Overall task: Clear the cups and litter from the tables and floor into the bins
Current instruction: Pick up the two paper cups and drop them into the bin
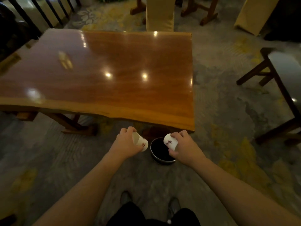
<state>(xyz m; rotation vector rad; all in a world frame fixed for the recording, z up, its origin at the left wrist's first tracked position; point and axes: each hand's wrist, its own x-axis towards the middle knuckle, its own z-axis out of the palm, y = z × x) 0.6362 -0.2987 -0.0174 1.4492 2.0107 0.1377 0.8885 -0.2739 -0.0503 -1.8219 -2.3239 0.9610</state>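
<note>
My shoes point(173, 205) are planted on the patterned carpet point(48, 160), both arms stretched out ahead. Left hand point(126, 142), fingers wrapped round the wall of a white paper cup point(141, 141), which is tipped on its side with the base pointing toward the bin. Right hand point(182, 144), same story: fingers closed on a second paper cup point(169, 142), tilted, hanging over the dark mouth of the round bin point(162, 161) on the floor between my hands. These cups feel like nothing, I'd judge: thin, light and easy to crush, so a soft pinch around the side wall is plenty (squeeze harder and the wall would buckle). I can't tell whether either holds any liquid. The right one looks placed to drop in; the left sits just beside the rim, so it wants nudging inward first. Beyond the bin, the glossy wooden worktop point(114, 70) shows only lamp reflections. Further back, chairs point(160, 13) and another table point(283, 82).
</note>
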